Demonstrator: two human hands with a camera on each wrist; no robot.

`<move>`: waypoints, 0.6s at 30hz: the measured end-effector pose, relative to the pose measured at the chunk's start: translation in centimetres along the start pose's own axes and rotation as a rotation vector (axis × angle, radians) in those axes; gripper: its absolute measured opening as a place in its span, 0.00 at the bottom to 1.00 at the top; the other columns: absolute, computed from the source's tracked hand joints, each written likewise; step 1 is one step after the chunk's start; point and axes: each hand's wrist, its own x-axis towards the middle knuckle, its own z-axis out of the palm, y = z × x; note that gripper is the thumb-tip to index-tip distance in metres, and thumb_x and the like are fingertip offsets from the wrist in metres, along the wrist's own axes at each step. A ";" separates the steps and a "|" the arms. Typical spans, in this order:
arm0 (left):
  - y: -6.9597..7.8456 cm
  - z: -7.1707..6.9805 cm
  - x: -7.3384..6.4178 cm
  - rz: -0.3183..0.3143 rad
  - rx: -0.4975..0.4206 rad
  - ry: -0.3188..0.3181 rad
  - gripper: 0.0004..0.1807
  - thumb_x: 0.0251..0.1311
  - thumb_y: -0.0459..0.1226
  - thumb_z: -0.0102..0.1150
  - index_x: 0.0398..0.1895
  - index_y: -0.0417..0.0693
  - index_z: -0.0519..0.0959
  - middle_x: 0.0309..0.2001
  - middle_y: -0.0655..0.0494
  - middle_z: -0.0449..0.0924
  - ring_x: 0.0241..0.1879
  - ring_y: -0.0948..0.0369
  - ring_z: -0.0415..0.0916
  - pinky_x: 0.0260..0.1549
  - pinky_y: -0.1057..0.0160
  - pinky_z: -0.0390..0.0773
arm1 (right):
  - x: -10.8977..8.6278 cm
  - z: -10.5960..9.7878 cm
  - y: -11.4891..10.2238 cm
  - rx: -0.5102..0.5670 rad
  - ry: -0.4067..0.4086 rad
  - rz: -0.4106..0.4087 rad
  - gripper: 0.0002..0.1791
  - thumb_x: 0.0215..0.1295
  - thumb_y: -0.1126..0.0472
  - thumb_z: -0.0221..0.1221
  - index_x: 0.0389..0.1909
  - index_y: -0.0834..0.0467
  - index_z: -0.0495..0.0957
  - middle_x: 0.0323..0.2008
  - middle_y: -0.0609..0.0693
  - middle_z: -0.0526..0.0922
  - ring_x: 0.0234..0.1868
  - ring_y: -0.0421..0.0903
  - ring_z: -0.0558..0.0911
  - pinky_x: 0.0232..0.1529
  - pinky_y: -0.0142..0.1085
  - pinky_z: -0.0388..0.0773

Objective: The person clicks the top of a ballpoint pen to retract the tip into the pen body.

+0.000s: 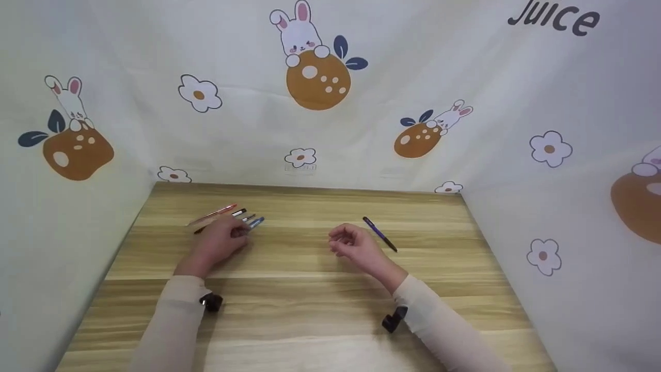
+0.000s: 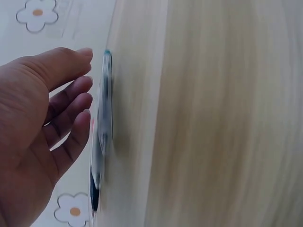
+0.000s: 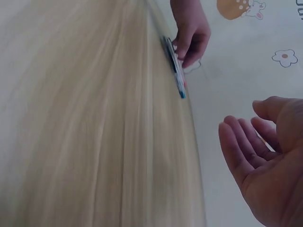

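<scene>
In the head view my left hand (image 1: 219, 242) hovers over a small group of pens at the left of the table. A red pen (image 1: 214, 214), a pen with a black end (image 1: 239, 212) and a blue-ended pen (image 1: 257, 222) show past the fingers; the hand hides parts of the group. Seen from the left wrist, thumb and fingers are loosely bent and apart, beside a pen with a teal end (image 2: 107, 85). My right hand (image 1: 361, 250) is held above the table, fingers loosely bent around nothing. Just right of it lies a dark blue and black pen (image 1: 380, 234).
The wood-grain table (image 1: 304, 305) ends against a pale cloth wall (image 1: 242, 139) printed with rabbits, oranges and flowers. Cloth also rises along the left and right sides. A small black camera (image 1: 211, 301) is strapped at the left wrist, another (image 1: 395, 319) at the right.
</scene>
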 end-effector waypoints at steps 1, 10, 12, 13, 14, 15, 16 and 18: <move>0.3 0.2 0.1 0.002 -0.011 -0.003 0.11 0.71 0.33 0.71 0.53 0.40 0.89 0.45 0.51 0.85 0.43 0.55 0.79 0.46 0.52 0.80 | 0.0 -0.4 0.1 -0.047 -0.001 -0.011 0.11 0.78 0.68 0.66 0.55 0.67 0.83 0.48 0.63 0.88 0.44 0.48 0.87 0.44 0.36 0.89; 3.1 2.7 0.8 0.032 -0.082 -0.029 0.08 0.73 0.33 0.70 0.51 0.41 0.89 0.45 0.52 0.85 0.46 0.55 0.81 0.49 0.49 0.82 | -0.8 -3.5 1.9 -0.296 0.044 -0.089 0.12 0.75 0.71 0.67 0.55 0.69 0.83 0.48 0.61 0.87 0.47 0.51 0.87 0.47 0.37 0.86; 3.8 3.4 1.1 0.037 -0.090 -0.044 0.08 0.73 0.34 0.70 0.51 0.42 0.89 0.44 0.53 0.85 0.46 0.55 0.81 0.49 0.50 0.82 | -1.1 -4.0 2.3 -0.324 0.055 -0.092 0.12 0.75 0.71 0.67 0.55 0.69 0.83 0.48 0.60 0.88 0.47 0.51 0.87 0.49 0.38 0.85; 4.1 3.7 1.2 0.045 -0.093 -0.054 0.08 0.73 0.34 0.70 0.51 0.42 0.89 0.44 0.53 0.84 0.46 0.55 0.80 0.49 0.50 0.82 | -1.3 -4.3 2.5 -0.335 0.062 -0.091 0.12 0.75 0.70 0.67 0.55 0.69 0.83 0.48 0.61 0.88 0.47 0.51 0.87 0.49 0.39 0.85; 4.4 4.0 1.3 0.052 -0.094 -0.064 0.08 0.73 0.35 0.71 0.51 0.43 0.89 0.44 0.54 0.84 0.45 0.56 0.80 0.49 0.50 0.82 | -1.4 -4.5 2.6 -0.343 0.069 -0.087 0.12 0.75 0.70 0.67 0.55 0.69 0.83 0.48 0.61 0.88 0.47 0.51 0.87 0.50 0.40 0.85; 4.8 4.3 1.5 0.056 -0.092 -0.072 0.08 0.73 0.35 0.71 0.51 0.43 0.89 0.43 0.54 0.84 0.45 0.56 0.80 0.49 0.51 0.82 | -1.6 -4.8 2.7 -0.349 0.076 -0.084 0.12 0.75 0.70 0.67 0.55 0.69 0.83 0.49 0.62 0.88 0.48 0.52 0.87 0.51 0.41 0.85; 5.1 4.6 1.6 0.058 -0.093 -0.080 0.08 0.73 0.35 0.71 0.51 0.44 0.89 0.43 0.55 0.84 0.45 0.57 0.80 0.49 0.51 0.82 | -1.7 -5.0 2.8 -0.354 0.084 -0.078 0.12 0.75 0.70 0.67 0.55 0.69 0.83 0.49 0.63 0.88 0.48 0.52 0.87 0.52 0.42 0.85; 5.9 5.2 1.9 0.069 -0.098 -0.093 0.08 0.73 0.36 0.72 0.51 0.44 0.89 0.43 0.57 0.84 0.44 0.58 0.80 0.48 0.52 0.82 | -1.9 -5.4 3.1 -0.364 0.100 -0.068 0.12 0.75 0.70 0.68 0.55 0.69 0.84 0.50 0.64 0.88 0.49 0.52 0.87 0.53 0.43 0.85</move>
